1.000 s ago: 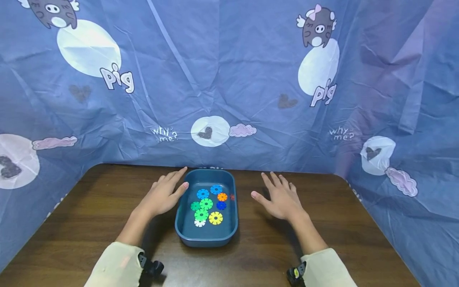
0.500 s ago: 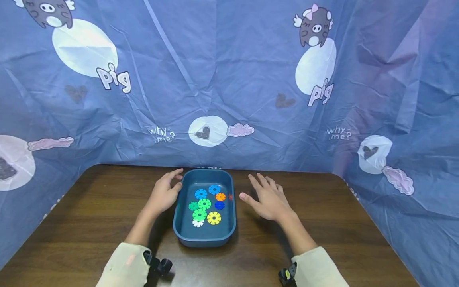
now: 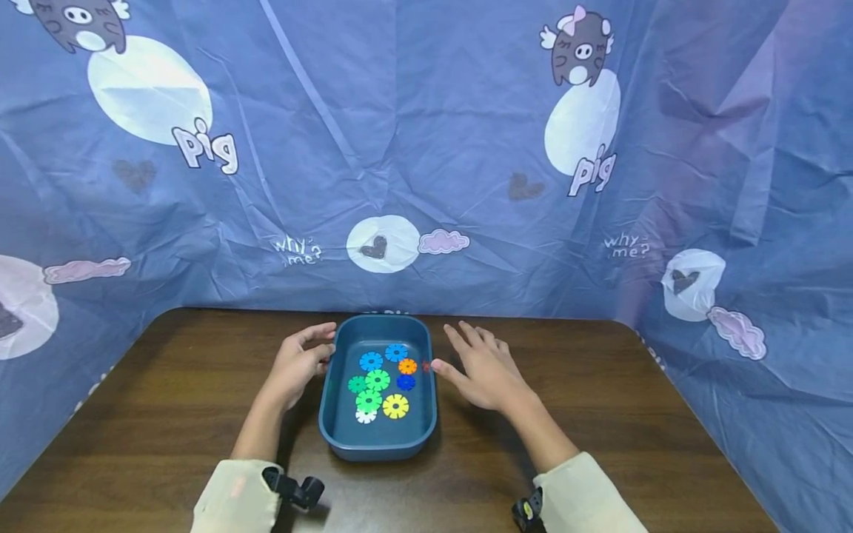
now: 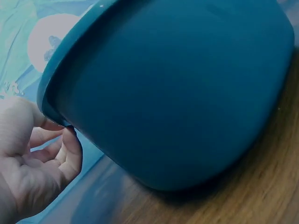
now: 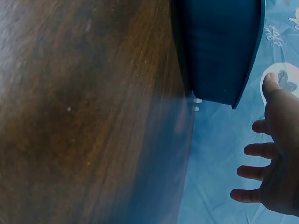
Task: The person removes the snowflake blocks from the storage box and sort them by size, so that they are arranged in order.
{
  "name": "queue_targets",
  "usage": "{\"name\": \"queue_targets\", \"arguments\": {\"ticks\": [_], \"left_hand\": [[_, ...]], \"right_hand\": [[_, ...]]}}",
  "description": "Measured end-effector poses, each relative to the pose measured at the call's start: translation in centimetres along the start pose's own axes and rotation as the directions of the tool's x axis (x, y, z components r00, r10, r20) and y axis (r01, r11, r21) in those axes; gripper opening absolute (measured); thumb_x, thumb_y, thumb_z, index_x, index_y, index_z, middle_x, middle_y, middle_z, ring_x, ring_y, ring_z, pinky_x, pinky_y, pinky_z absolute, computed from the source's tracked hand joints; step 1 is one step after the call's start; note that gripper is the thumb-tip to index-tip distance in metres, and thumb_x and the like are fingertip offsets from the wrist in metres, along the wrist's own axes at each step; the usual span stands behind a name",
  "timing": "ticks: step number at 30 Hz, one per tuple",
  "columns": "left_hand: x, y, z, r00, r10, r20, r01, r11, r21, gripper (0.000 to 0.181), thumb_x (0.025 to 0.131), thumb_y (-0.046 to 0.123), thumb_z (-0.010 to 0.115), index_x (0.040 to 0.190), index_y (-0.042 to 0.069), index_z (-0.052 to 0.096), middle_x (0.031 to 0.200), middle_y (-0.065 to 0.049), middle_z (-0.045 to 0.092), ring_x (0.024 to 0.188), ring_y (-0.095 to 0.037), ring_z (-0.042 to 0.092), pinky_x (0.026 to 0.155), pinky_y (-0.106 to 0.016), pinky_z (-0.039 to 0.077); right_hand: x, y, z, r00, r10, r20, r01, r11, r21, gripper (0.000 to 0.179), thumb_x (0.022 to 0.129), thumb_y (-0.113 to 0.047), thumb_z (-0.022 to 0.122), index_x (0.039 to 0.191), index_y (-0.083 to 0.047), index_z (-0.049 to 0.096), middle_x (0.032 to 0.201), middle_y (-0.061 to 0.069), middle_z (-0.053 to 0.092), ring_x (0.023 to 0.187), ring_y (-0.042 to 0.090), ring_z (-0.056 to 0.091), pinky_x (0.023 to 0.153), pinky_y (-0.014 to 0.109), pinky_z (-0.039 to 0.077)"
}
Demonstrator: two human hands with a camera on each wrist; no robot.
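In the head view, a dark teal plastic tray (image 3: 378, 446) stands on the table. Several notched snowflake building discs lie inside: blue, green, white, orange, dark blue and a yellow disc (image 3: 396, 406). My left hand (image 3: 297, 368) is at the tray's left side, its fingers curled. The left wrist view shows its thumb and a curled finger (image 4: 72, 151) pinching the rim. To the tray's right, my right hand (image 3: 486, 374) has its fingers spread and relaxed, the thumb close to the rim. It holds nothing; in the right wrist view a gap separates it from the tray.
The brown wooden table (image 3: 613, 444) extends to both sides of the tray. A blue patterned cloth (image 3: 466, 148) hangs behind its far edge. A black wrist camera (image 3: 303, 492) sits at the left sleeve, another (image 3: 526, 511) at the right.
My left hand has curled its fingers in at the tray's left rim. My right hand has moved left, nearer the tray. The tray and discs stay where they were on the table.
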State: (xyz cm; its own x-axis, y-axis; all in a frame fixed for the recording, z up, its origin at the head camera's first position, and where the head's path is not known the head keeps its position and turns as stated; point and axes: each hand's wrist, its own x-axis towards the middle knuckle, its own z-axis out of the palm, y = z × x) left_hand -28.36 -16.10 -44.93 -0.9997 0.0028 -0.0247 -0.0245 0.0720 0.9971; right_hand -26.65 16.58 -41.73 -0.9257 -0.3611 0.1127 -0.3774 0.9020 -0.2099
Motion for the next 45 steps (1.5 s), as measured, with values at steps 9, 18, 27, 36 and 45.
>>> {"name": "queue_targets", "arguments": {"ticks": [9, 18, 27, 36, 45], "left_hand": [[-0.3, -0.1, -0.3, 0.999, -0.048, 0.009, 0.049, 0.996, -0.071, 0.047, 0.098, 0.002, 0.055, 0.144, -0.005, 0.051, 0.142, -0.024, 0.053, 0.095, -0.010, 0.062, 0.074, -0.023, 0.057], [-0.3, -0.2, -0.2, 0.998, -0.036, 0.056, 0.044, 0.987, -0.156, 0.053, 0.092, -0.006, 0.053, 0.145, -0.009, 0.048, 0.140, -0.027, 0.051, 0.091, -0.008, 0.064, 0.073, -0.021, 0.057], [-0.1, -0.3, -0.2, 0.997, -0.050, 0.050, 0.057, 0.986, -0.157, 0.053, 0.091, -0.006, 0.053, 0.144, -0.008, 0.050, 0.138, -0.024, 0.053, 0.092, -0.009, 0.065, 0.075, -0.023, 0.058], [-0.2, -0.2, -0.4, 0.997, -0.052, 0.059, 0.059, 0.989, -0.139, 0.053, 0.093, -0.004, 0.053, 0.146, -0.006, 0.049, 0.142, -0.025, 0.050, 0.094, -0.010, 0.064, 0.076, -0.023, 0.057], [0.1, -0.5, -0.4, 0.997, -0.049, 0.056, 0.056, 0.988, -0.142, 0.054, 0.092, -0.005, 0.053, 0.145, -0.006, 0.050, 0.141, -0.024, 0.051, 0.092, -0.010, 0.064, 0.076, -0.024, 0.058]], "right_hand": [[0.5, -1.1, 0.0, 0.998, -0.069, 0.003, 0.069, 0.997, -0.037, 0.076, 0.101, -0.065, 0.044, 0.160, -0.017, 0.038, 0.162, 0.014, 0.035, 0.145, 0.040, 0.035, 0.114, 0.062, 0.031], [0.7, -2.0, -0.3, 0.978, -0.209, -0.006, 0.207, 0.974, -0.096, 0.070, 0.099, -0.060, 0.054, 0.153, -0.015, 0.050, 0.153, 0.012, 0.048, 0.138, 0.032, 0.044, 0.113, 0.055, 0.037], [1.6, -4.2, -0.5, 0.929, -0.367, 0.055, 0.370, 0.911, -0.181, 0.064, 0.096, -0.053, 0.064, 0.146, -0.014, 0.057, 0.138, 0.009, 0.060, 0.125, 0.027, 0.050, 0.105, 0.046, 0.044], [2.5, -6.1, 0.2, 0.872, -0.450, 0.194, 0.486, 0.842, -0.235, 0.057, 0.096, -0.049, 0.067, 0.142, -0.017, 0.061, 0.133, 0.006, 0.064, 0.114, 0.022, 0.057, 0.096, 0.039, 0.050], [3.8, -7.4, 0.7, 0.839, -0.397, 0.372, 0.471, 0.873, -0.130, 0.051, 0.087, -0.040, 0.081, 0.132, -0.019, 0.069, 0.123, -0.003, 0.069, 0.107, 0.012, 0.064, 0.095, 0.035, 0.055]]}}
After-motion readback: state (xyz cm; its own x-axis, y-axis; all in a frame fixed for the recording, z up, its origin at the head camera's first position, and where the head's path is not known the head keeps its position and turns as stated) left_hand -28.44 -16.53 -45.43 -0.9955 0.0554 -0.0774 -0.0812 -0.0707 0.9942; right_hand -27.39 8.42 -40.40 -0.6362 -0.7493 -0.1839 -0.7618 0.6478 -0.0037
